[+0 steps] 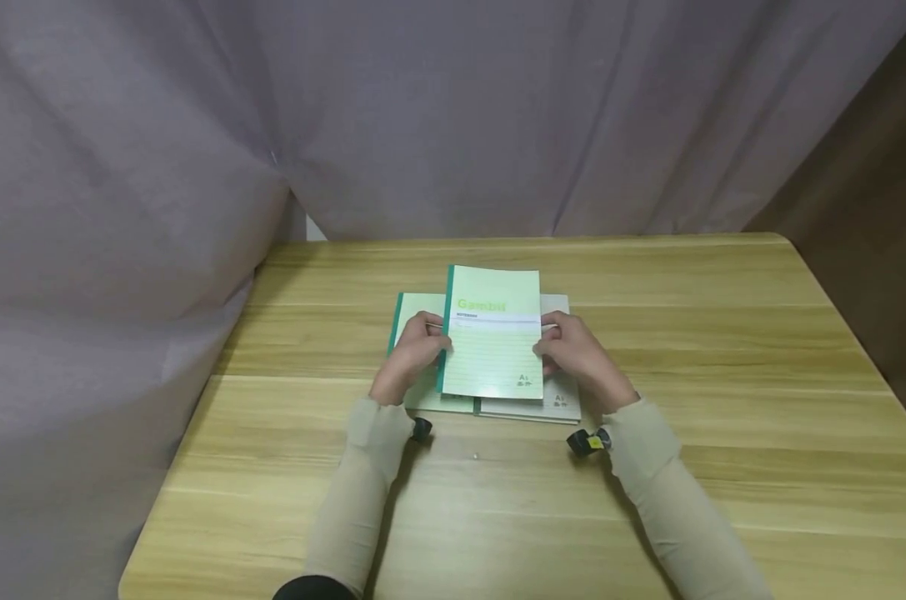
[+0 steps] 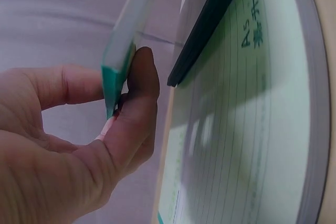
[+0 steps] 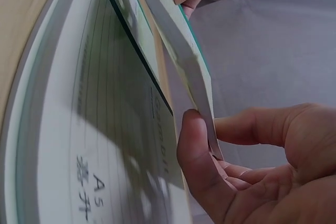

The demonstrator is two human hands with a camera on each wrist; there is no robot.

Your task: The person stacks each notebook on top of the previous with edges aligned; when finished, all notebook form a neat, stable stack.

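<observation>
Now lifting the top notebook (image 1: pixel 493 333) off two notebooks (image 1: pixel 558 404) near the table (image 1: pixel 723 333) back edge; left hand (image 1: pixel 415 350) and right hand (image 1: pixel 580 354) pinching its side edges. Next, probably needs level carrying and a steady pinch.

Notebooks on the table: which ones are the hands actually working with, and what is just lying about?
In hand:
- top green notebook, held off the table by its side edges
- left hand and right hand gripping it

Lying about:
- green notebook flat beneath
- grey-white notebook beside that
- wooden table
- grey curtain behind
</observation>
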